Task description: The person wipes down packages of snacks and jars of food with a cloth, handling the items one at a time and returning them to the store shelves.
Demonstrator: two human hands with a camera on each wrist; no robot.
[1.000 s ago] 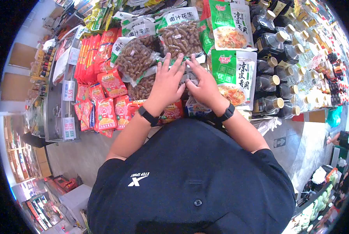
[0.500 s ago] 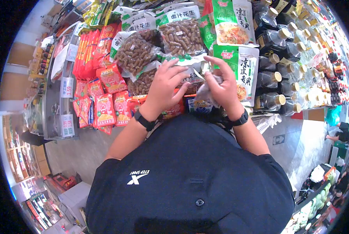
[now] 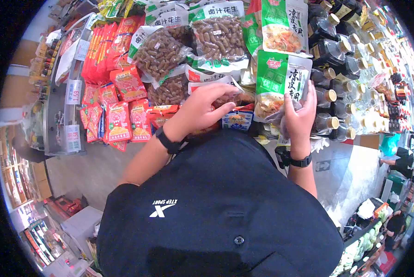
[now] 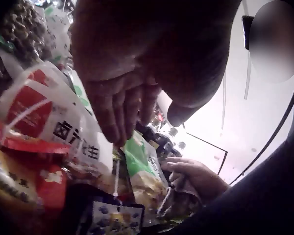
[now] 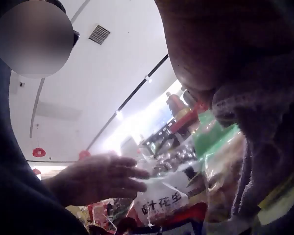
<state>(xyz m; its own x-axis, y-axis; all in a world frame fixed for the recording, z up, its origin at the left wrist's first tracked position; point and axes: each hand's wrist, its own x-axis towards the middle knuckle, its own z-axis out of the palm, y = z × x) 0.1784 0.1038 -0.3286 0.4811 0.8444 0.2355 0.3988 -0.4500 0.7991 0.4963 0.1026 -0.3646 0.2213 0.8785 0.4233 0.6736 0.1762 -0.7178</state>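
Note:
My right hand (image 3: 300, 113) holds a greyish cloth (image 3: 285, 117) between thumb and fingers, right at the lower green-and-white food pouch (image 3: 269, 83). From the left wrist side, the cloth (image 4: 181, 199) hangs below the right hand (image 4: 198, 175). Fingers extended and nothing held, my left hand (image 3: 202, 108) hovers over a white-and-red bag of peanuts (image 3: 211, 76), partly covering it. In the right wrist view the left hand (image 5: 100, 177) appears beside that bag (image 5: 161, 198). A small blue packet (image 3: 237, 120) lies between the hands, near my body.
Clear-windowed peanut bags (image 3: 218, 39) are stacked behind the hands. Small red packets (image 3: 119, 121) hang at the left, by shelf price tags (image 3: 75, 92). Dark bottles with gold caps (image 3: 325, 94) crowd the right side, close to my right hand.
My right hand has moved right with the cloth, from the peanut bags to the lower pouch. The left hand has drawn slightly down, uncovering more of the bags. The hands are now farther apart.

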